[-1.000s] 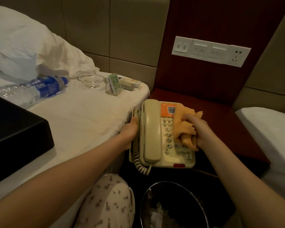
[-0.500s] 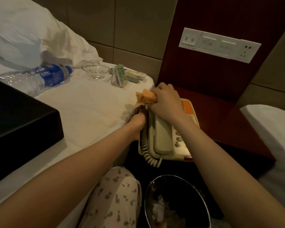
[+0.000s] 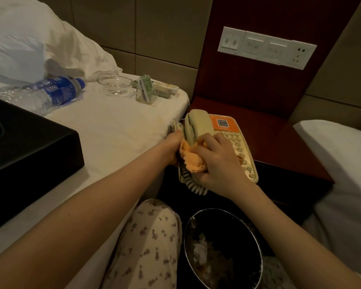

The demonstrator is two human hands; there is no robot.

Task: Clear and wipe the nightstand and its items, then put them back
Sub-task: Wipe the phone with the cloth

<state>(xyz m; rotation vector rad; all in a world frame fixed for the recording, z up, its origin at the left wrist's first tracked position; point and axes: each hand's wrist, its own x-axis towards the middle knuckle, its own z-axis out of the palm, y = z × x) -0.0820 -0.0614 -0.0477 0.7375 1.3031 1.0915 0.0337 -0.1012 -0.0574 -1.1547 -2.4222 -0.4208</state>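
Note:
A beige telephone with an orange label sits at the front left of the dark red nightstand, its coiled cord hanging over the front edge. My left hand grips the phone's left side. My right hand presses a bunched orange cloth onto the near end of the handset. On the white bed to the left lie a water bottle, a glass ashtray, a clear card stand and a remote control.
A black box rests on the bed at the left. A dark waste bin with crumpled paper stands on the floor below the phone, beside my patterned knee. A switch panel is on the wall. Another bed borders the right.
My right hand has drawn the cloth from the far end of the handset down to its near end. The left hand keeps its hold on the phone's side.

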